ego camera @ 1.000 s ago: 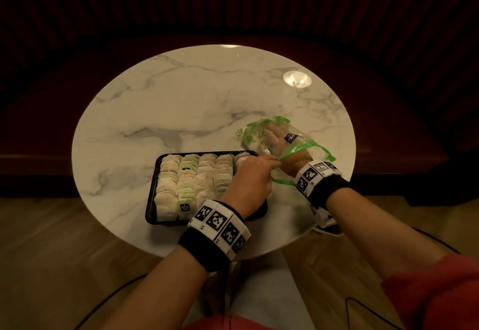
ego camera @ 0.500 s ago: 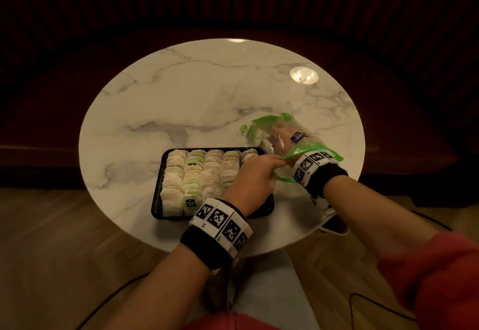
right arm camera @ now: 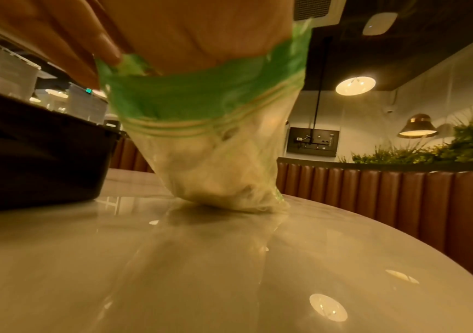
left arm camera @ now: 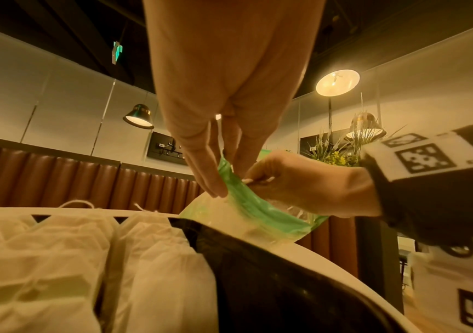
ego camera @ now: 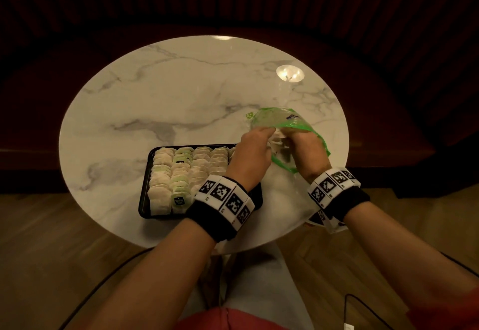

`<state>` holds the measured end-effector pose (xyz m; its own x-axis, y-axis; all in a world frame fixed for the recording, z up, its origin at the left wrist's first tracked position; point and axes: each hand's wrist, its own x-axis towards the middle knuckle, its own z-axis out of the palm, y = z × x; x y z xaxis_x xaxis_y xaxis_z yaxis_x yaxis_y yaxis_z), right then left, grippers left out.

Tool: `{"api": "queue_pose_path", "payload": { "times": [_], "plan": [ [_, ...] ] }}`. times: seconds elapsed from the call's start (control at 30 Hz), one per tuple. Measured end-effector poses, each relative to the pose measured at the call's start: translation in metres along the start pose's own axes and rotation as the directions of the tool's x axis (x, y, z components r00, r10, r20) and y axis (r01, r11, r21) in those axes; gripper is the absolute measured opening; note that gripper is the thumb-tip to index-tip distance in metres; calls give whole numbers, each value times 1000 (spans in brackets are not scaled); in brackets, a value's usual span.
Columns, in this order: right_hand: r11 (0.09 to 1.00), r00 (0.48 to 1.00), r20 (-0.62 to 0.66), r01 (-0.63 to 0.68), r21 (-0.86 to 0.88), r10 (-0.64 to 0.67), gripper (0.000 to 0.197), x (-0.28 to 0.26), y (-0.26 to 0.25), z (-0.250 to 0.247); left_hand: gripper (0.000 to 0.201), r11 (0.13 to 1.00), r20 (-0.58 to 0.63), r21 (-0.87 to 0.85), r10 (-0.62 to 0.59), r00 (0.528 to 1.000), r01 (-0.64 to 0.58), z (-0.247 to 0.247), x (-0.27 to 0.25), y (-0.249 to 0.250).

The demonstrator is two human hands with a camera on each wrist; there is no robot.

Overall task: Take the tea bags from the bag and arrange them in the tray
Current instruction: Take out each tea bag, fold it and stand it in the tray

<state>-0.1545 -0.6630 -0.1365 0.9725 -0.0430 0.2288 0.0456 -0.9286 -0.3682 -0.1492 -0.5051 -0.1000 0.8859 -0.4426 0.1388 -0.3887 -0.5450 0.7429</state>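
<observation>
A black tray near the table's front edge holds rows of pale and green tea bags. Just right of it stands a clear bag with a green rim, its bottom resting on the marble. My left hand reaches across the tray's right end and pinches the green rim between thumb and fingers. My right hand sits inside the bag's mouth with the rim looped around it. Its fingers are curled on pale tea bags, partly hidden by plastic.
The round marble table has its front-right edge right under my right wrist, where a white marker-tagged device hangs. A dark padded bench curves behind the table. Cables lie on the wooden floor below.
My right hand has drawn back from deep in the bag to its mouth. The left hand has shifted up and right along the rim, and the bag has bunched up.
</observation>
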Motion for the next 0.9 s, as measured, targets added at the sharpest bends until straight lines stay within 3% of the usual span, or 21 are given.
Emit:
{"api": "queue_pose_path", "payload": {
  "times": [0.2,0.33,0.47,0.57,0.67,0.73,0.83,0.9],
  "plan": [
    [971,961,-264,142,191,-88,35,-21,3,-11,48,998,-15,-44,-42,999,41,-2,3,4],
    [909,931,-362,118,400,39,30,-31,-4,-22,49,986,5,-145,-85,996,85,-4,2,2],
    [756,934,-220,-74,650,281,22,-36,-15,-33,43,959,43,-233,-158,987,163,-12,2,0],
    [613,934,-78,-165,773,349,19,-43,-22,-42,34,898,108,-369,-216,970,241,-19,6,-8],
    [397,940,57,-197,897,337,23,-52,-31,-46,28,830,147,-473,-256,956,295,-29,5,-15],
    [259,935,124,-217,941,332,30,-54,-41,-49,28,833,120,-488,-234,965,263,-37,3,-17],
    [152,943,194,-240,959,270,38,-49,-58,-52,15,815,110,-528,-211,971,237,-47,-2,-14],
    [126,949,246,-273,954,197,33,-43,-70,-54,22,724,183,-627,-223,957,288,-56,-6,-10]
  ]
}}
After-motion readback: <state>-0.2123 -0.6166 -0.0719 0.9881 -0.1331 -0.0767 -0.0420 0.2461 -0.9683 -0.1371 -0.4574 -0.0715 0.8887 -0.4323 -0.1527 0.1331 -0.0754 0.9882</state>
